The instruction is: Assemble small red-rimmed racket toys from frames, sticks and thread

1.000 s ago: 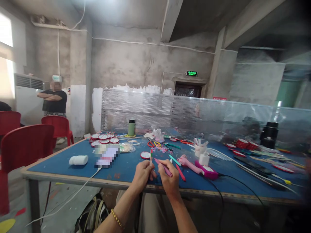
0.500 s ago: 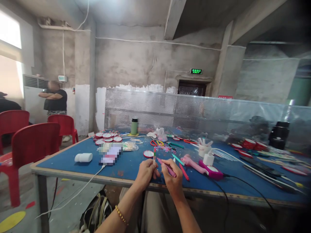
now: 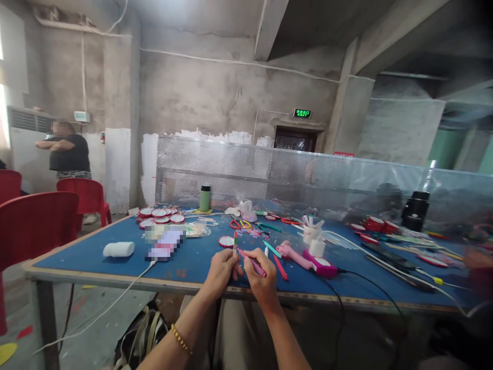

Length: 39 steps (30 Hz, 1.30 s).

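Both forearms come up from bottom of frame & converge at centre. Left hand – fingers curled shut, thumb side up, knuckles twd the right hand; gold bracelet on wrist. Right hand – fingers bent in a pinch grip, back of hand facing camera. Hands just beside each other, thumbs nearly touching; wrists straight, elbows out of view.

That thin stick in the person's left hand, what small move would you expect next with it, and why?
Probably bringing the stick and the pink pen-like piece together. The left hand pinches the stick upright, the right hand holds the pink piece slanted toward it, and both hands nearly touch above the table edge. What the pieces are is too small to tell.
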Each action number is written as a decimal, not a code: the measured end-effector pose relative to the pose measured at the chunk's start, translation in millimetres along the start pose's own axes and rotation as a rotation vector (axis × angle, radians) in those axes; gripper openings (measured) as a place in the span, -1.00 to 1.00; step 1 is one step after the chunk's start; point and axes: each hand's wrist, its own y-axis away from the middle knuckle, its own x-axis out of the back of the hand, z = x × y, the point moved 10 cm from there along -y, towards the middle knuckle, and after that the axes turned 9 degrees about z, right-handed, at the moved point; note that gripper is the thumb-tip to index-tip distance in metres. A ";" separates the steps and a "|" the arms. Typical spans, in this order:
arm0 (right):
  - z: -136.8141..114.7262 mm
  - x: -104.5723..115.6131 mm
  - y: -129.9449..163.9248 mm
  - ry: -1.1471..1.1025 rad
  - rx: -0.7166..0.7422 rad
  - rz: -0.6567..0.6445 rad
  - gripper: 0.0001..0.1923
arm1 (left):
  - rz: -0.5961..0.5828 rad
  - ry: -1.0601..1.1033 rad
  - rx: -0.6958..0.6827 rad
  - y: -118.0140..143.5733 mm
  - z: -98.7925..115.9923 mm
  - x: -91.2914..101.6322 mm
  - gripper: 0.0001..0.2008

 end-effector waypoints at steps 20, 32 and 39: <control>-3.0 -6.8 -0.2 -0.023 -0.003 -0.054 -0.85 | 0.008 -0.030 -0.041 1.6 7.7 1.2 -0.77; -0.9 -3.1 -1.5 -0.004 -0.020 -0.010 -0.86 | -0.002 -0.015 -0.011 0.3 2.4 0.3 -0.74; 1.2 -9.1 -0.7 -0.030 -0.021 -0.054 -0.85 | 0.013 -0.031 -0.028 1.2 7.2 1.2 -0.75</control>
